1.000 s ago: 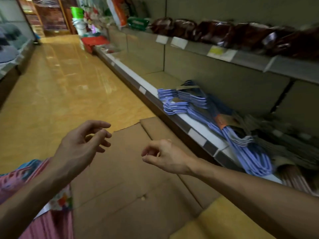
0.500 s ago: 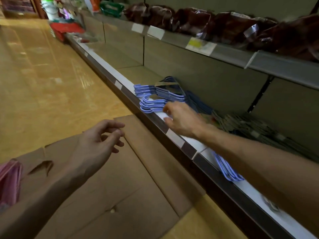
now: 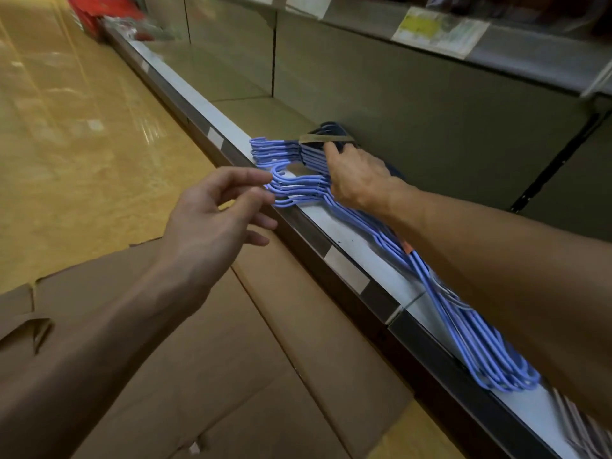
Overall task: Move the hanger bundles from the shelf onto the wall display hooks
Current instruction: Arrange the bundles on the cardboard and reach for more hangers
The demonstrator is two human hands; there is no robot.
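Now hanger bundles between hands.

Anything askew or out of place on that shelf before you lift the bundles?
Yes. The near hanger bundle lies slanted, its lower end hanging over the shelf edge. Flattened cardboard covers the floor below. The right hand rests on the bundles' necks.

Hanger bundles lie on the shelf, flattened cardboard on the floor before it.
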